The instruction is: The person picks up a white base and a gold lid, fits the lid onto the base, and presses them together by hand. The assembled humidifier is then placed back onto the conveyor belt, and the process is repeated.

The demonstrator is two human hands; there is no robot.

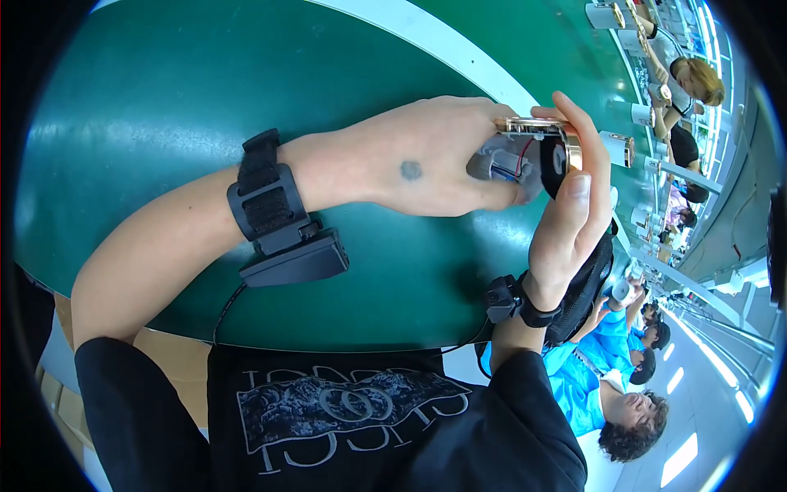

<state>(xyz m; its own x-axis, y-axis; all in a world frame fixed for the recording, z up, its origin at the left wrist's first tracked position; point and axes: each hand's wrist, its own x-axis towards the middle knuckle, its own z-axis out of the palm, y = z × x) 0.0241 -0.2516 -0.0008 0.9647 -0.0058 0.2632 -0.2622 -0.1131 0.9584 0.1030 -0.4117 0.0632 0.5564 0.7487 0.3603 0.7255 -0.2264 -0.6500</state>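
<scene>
My left hand reaches across from the left, its fingers and thumb closed around a greyish, partly see-through housing. Red and blue wires show inside it. At the housing's right end, my right hand grips a gold-rimmed round part with a dark inside, thumb on the near side and fingers curled over the far side. The two pieces sit close together; whether they are joined cannot be made out. Both are held above the green table.
A black box on a strap sits on my left wrist; a small camera is on the right one. A black mesh bag lies beside my right forearm. White, gold-banded cylinders line the right. Several people sit further right.
</scene>
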